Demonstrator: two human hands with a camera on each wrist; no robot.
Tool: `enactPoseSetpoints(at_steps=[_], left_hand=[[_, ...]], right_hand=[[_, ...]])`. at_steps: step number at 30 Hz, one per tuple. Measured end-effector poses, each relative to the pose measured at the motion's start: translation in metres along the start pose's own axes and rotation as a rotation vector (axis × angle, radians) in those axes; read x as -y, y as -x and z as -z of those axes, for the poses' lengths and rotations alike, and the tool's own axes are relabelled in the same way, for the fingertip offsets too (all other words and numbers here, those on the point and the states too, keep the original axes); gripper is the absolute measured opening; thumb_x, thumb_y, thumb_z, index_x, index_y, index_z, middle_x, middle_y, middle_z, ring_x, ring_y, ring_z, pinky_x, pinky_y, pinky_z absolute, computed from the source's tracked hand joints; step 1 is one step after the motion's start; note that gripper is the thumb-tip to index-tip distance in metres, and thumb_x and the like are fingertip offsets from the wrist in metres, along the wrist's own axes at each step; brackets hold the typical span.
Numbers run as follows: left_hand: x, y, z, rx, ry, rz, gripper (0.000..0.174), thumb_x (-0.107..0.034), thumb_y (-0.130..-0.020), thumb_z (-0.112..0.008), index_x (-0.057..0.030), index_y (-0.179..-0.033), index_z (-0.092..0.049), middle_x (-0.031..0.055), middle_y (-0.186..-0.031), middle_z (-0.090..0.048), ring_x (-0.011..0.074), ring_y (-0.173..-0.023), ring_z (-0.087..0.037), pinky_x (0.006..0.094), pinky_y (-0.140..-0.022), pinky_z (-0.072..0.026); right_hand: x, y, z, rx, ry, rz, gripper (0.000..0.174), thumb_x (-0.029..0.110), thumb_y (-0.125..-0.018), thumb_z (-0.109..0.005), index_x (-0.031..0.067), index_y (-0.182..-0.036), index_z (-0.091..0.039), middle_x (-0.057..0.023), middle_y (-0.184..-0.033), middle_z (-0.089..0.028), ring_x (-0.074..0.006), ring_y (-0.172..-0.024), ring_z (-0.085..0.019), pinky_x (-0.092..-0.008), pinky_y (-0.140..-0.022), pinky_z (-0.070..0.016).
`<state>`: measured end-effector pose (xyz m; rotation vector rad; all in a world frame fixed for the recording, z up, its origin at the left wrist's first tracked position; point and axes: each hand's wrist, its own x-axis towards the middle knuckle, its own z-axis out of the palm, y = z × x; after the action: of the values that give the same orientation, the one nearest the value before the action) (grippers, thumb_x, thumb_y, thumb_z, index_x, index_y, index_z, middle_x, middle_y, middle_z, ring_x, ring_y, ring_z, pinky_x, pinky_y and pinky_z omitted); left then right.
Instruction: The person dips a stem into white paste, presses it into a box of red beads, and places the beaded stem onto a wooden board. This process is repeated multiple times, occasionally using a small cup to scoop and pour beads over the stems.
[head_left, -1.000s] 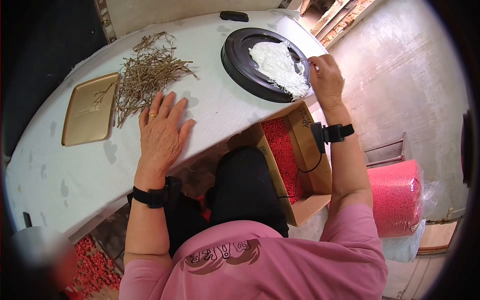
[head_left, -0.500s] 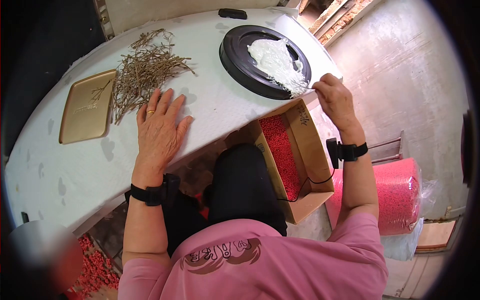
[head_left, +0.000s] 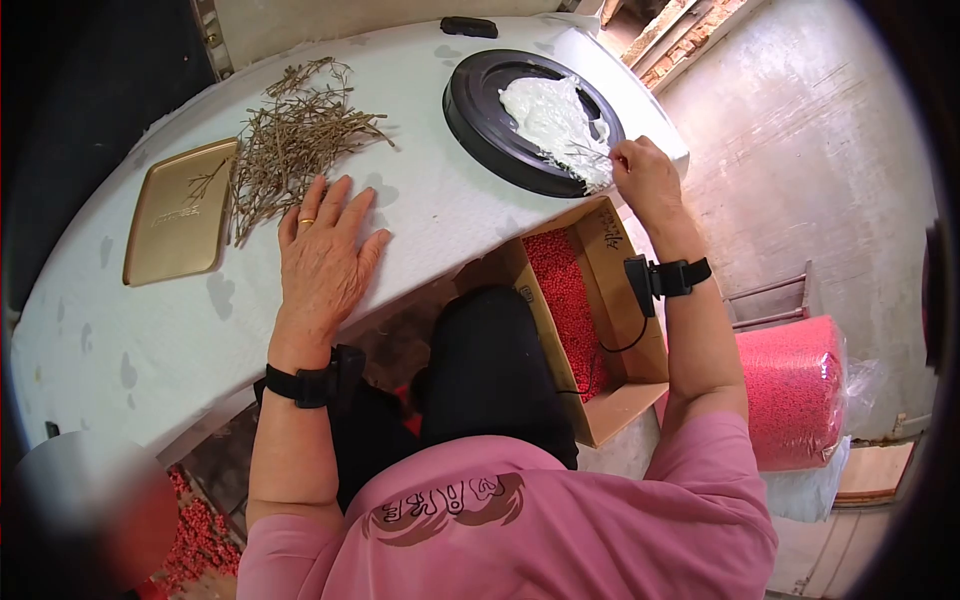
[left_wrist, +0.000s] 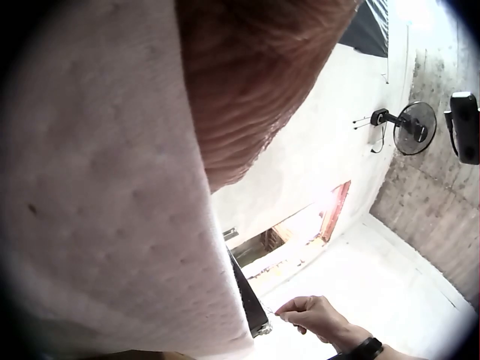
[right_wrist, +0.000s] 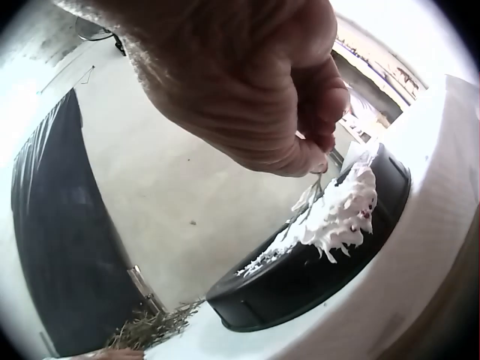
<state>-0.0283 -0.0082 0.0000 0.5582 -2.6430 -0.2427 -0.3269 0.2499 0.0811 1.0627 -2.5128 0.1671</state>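
Observation:
My right hand [head_left: 650,185] pinches a thin branched twig [right_wrist: 317,184] between thumb and fingertips at the near right edge of a black round lid [head_left: 480,150]. The twig's branches reach into white paste [head_left: 545,112] spread thickly over the lid, some of it hanging past the rim in the right wrist view. My left hand [head_left: 325,262] rests palm down on the white tablecloth, fingers spread and holding nothing. Its fingertips lie close to a heap of dry brown twigs [head_left: 295,145].
Left of the heap lies a gold tray [head_left: 165,240] with a twig on it. Below the table edge stands a cardboard box [head_left: 625,300] of small red beads [head_left: 562,310]. A bag of red beads [head_left: 790,395] stands at right, and a dark object [head_left: 468,27] lies at the back.
My right hand moved right, off the lid's edge, then came back left with the twig over the paste. The left hand stays in place.

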Motion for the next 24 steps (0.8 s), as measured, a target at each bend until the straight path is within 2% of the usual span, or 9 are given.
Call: enactPoseSetpoints(at_steps=[5,8,12,14,16,18,21,24], left_hand=[[0.001,0.0,-0.001,-0.005,-0.007,-0.007,0.048,-0.04,-0.094,-0.059,-0.0172,-0.136,-0.056,0.0057,-0.148,-0.046,0.026,-0.143,-0.031,0.0457,-0.115,-0.023],[0.001,0.001,-0.002,-0.012,0.002,-0.002,0.048,-0.04,-0.094,-0.059,-0.0172,-0.136,-0.057,0.0057,-0.147,-0.046,0.0259,-0.143,-0.032,0.0457,-0.115,-0.0233],[0.001,0.001,-0.001,-0.016,-0.001,-0.005,0.048,-0.041,-0.094,-0.059,-0.0173,-0.135,-0.057,0.0055,-0.147,-0.047,0.0258,-0.142,-0.032,0.0457,-0.114,-0.0237],[0.0,0.0,-0.001,-0.012,-0.01,-0.003,0.047,-0.041,-0.094,-0.059,-0.0174,-0.135,-0.058,0.0053,-0.147,-0.047,0.0258,-0.142,-0.032,0.0457,-0.114,-0.0238],[0.0,0.0,-0.001,-0.009,-0.007,-0.003,0.047,-0.04,-0.093,-0.059,-0.0174,-0.135,-0.058,0.0052,-0.147,-0.047,0.0258,-0.142,-0.033,0.0456,-0.114,-0.0239],[0.0,0.0,0.0,-0.008,-0.007,-0.003,0.047,-0.04,-0.093,-0.059,-0.0174,-0.135,-0.058,0.005,-0.147,-0.047,0.0259,-0.142,-0.033,0.0456,-0.114,-0.024],[0.0,0.0,0.0,-0.011,-0.008,-0.003,0.047,-0.04,-0.093,-0.06,-0.0174,-0.135,-0.058,0.005,-0.146,-0.047,0.0258,-0.142,-0.033,0.0455,-0.114,-0.024],[-0.001,0.0,0.0,-0.011,-0.006,-0.004,0.047,-0.04,-0.093,-0.06,-0.0171,-0.134,-0.058,0.005,-0.146,-0.047,0.0258,-0.142,-0.033,0.0454,-0.115,-0.0238]], right_hand=[[-0.021,0.01,0.025,0.137,0.158,-0.053,0.015,0.014,-0.086,-0.06,0.0086,-0.088,-0.073,-0.0165,-0.093,-0.067,-0.0336,-0.087,-0.066,-0.0412,-0.081,-0.0536],[-0.04,0.009,0.03,0.072,0.228,-0.123,0.016,0.014,-0.087,-0.06,0.0083,-0.09,-0.074,-0.0176,-0.093,-0.067,-0.0343,-0.088,-0.066,-0.0413,-0.082,-0.0537],[-0.026,-0.001,0.041,-0.294,0.062,-0.077,0.012,0.012,-0.088,-0.061,0.0077,-0.092,-0.072,-0.0143,-0.089,-0.063,-0.0324,-0.082,-0.064,-0.0409,-0.074,-0.0527],[-0.01,-0.006,0.034,-0.465,-0.055,0.039,0.009,0.009,-0.087,-0.063,0.0077,-0.093,-0.07,-0.0132,-0.087,-0.061,-0.0322,-0.078,-0.063,-0.0406,-0.07,-0.0512],[0.006,-0.008,0.019,-0.51,-0.07,0.177,0.01,0.005,-0.083,-0.064,0.0073,-0.092,-0.067,-0.0116,-0.089,-0.061,-0.031,-0.081,-0.062,-0.0406,-0.069,-0.0511],[0.02,-0.001,0.008,-0.453,0.017,0.26,0.011,0.003,-0.081,-0.063,0.0064,-0.092,-0.065,-0.0109,-0.089,-0.06,-0.0302,-0.083,-0.061,-0.0396,-0.07,-0.0514],[0.021,0.016,0.003,-0.315,-0.004,0.372,0.01,0.002,-0.083,-0.06,0.0054,-0.091,-0.065,-0.0097,-0.09,-0.058,-0.0293,-0.086,-0.061,-0.0375,-0.072,-0.0519],[0.014,0.034,0.01,-0.212,-0.029,0.375,0.011,0.001,-0.082,-0.061,0.006,-0.091,-0.065,-0.0096,-0.089,-0.058,-0.0288,-0.087,-0.061,-0.0374,-0.073,-0.0517]])
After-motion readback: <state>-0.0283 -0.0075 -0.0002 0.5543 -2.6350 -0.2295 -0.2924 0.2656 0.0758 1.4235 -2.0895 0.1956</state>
